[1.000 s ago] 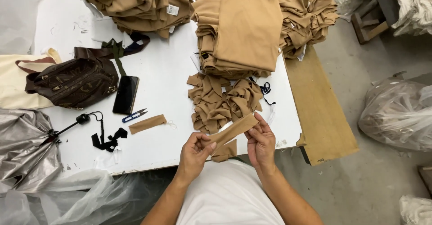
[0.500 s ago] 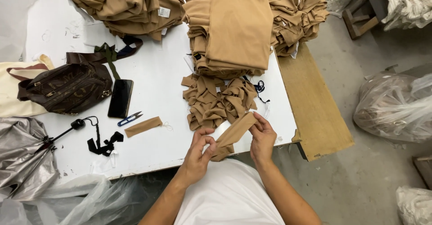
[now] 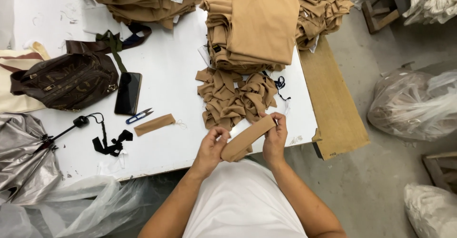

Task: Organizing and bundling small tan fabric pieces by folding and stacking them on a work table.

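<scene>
Both hands, left hand (image 3: 212,147) and right hand (image 3: 275,135), pinch ends of narrow tan folded fabric strip (image 3: 247,138) just past white tabletop (image 3: 176,76) edge; loose grip risks unfolding, dropping strip floorward.

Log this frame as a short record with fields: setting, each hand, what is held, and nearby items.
Setting: white work table, seen from above
Left hand: grips the lower end of a folded tan fabric strip
Right hand: pinches the strip's upper end
Just beyond hands: loose pile of small tan fabric pieces
Behind pile: stack of folded tan garments
Left of hands: a second tan strip lying flat, blue-handled thread snips, black phone, brown patterned handbag
</scene>
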